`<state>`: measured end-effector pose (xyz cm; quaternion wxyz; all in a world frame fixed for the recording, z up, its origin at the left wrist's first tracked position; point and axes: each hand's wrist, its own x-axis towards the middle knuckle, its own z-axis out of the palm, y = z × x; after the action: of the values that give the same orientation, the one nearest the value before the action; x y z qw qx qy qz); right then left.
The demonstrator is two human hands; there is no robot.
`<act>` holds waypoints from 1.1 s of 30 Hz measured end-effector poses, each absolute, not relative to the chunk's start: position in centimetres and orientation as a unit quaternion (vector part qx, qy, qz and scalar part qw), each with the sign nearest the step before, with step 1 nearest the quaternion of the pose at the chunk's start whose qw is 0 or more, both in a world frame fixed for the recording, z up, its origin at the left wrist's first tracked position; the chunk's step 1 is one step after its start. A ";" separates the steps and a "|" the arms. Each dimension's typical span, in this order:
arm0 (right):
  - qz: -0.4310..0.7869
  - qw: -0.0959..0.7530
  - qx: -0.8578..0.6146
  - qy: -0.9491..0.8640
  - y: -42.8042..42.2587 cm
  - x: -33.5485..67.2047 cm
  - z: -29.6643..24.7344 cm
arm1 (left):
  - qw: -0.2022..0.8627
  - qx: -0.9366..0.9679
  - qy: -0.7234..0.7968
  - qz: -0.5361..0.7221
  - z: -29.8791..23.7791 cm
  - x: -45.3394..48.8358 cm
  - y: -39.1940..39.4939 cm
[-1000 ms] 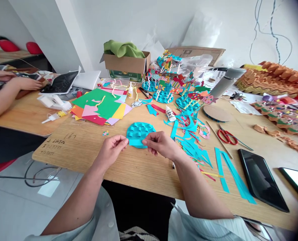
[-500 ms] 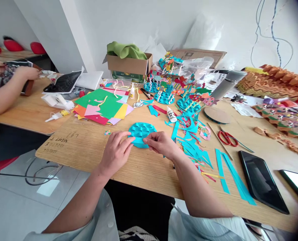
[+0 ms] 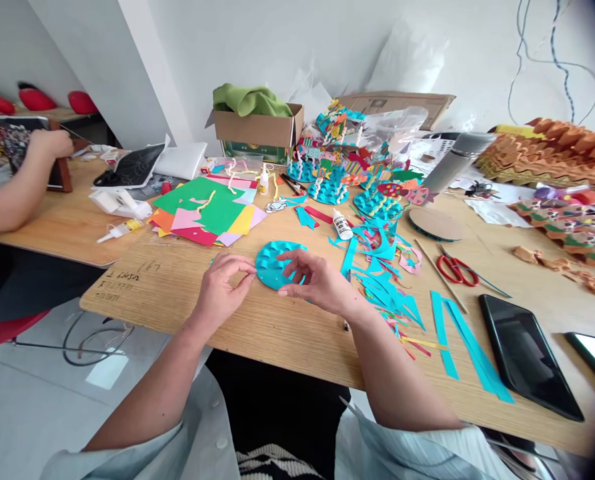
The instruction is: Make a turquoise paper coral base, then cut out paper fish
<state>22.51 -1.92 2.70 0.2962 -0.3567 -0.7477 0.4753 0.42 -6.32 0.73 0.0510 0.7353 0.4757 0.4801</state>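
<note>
A round blue paper disc (image 3: 272, 275) lies on the table between my hands, with rows of raised paper folds across its upper part and a smoother stretch toward me. At its left rim, the thumb and forefinger of my left hand (image 3: 222, 283) are pinched together on the edge. Over its right side, my right hand (image 3: 317, 283) is open, thumb and fingers apart, hiding part of the disc. A white glue bottle (image 3: 342, 225) lies just beyond my right hand. Blue paper scraps (image 3: 387, 293) are heaped to the right.
Coloured paper sheets (image 3: 207, 210) are stacked at left. Blue decorated discs with paper fish (image 3: 330, 190) stand farther back. Red-handled scissors (image 3: 457, 270), a wooden stick (image 3: 440, 277) and a black phone (image 3: 530, 357) lie right. At far left, another person's hand (image 3: 52, 143) holds a dark framed piece.
My right fingers have opened from their pinch. My left fingertips have closed together at the disc's left rim. The disc appears turned and shifted slightly left.
</note>
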 end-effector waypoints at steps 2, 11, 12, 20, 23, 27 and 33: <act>0.384 0.295 -0.370 -0.793 -2.1 22.4 2.7 | 0.106 0.713 0.503 0.476 0.8 0.2 -6.3; 0.337 0.238 -0.363 -0.836 -2.2 22.9 3.3 | 0.322 0.623 0.528 0.479 2.3 0.3 -6.3; 0.341 0.230 -0.364 -0.835 -2.2 23.0 3.4 | 0.327 0.620 0.528 0.480 2.4 0.5 -6.2; 0.252 0.204 -0.430 -0.843 -2.1 23.0 3.6 | 0.341 0.595 0.558 0.468 2.0 1.4 -5.4; 0.219 0.179 -0.416 -0.864 -2.1 23.2 3.8 | 0.343 0.583 0.559 0.480 2.0 1.4 -5.3; 0.201 0.100 -0.417 -0.881 -2.0 23.7 5.1 | 0.348 0.593 0.542 0.483 2.9 1.3 -5.5; 0.181 0.051 -0.432 -0.882 -2.2 22.3 8.0 | 0.361 0.625 0.508 0.470 4.0 1.7 -5.7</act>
<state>22.33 -2.22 8.02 0.0505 -0.4320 -0.8820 0.1812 1.74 -5.72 4.01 0.3614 0.6249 0.5078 0.4702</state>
